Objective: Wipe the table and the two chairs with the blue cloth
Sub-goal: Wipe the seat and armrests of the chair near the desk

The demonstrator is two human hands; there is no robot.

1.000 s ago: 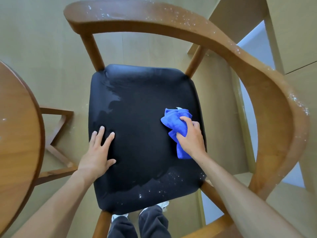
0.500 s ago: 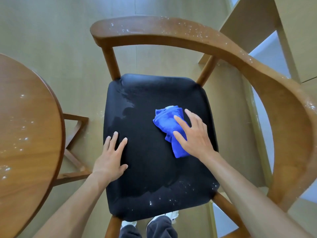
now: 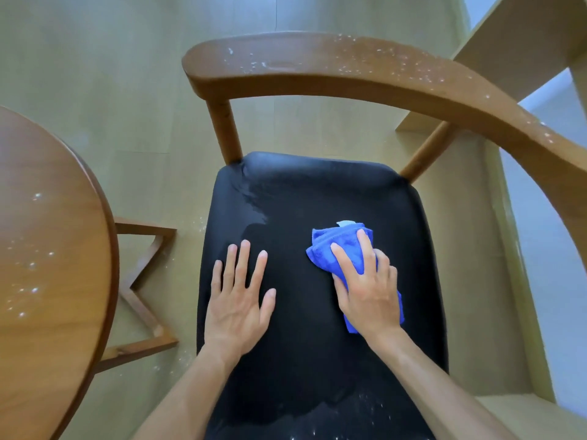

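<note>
**Head view: cloth on the chair seat, both hands down**

From above, the right hand (image 3: pixel 368 290) lies flat on the bunched blue cloth (image 3: pixel 341 249), fingers straight and spread, pressing it onto the black seat (image 3: pixel 317 360) of the wooden chair (image 3: pixel 317 63), right of the seat's middle. The cloth shows past the fingertips and at the heel of the hand. The left hand (image 3: pixel 238 300) rests open and flat on the seat beside it, palm down, holding nothing, the two hands a little apart. White specks dot the chair's curved back rail and the near edge of the seat. The round wooden table (image 3: pixel 54 249) stands at the left, just beside the chair, and it carries white specks too.
</note>
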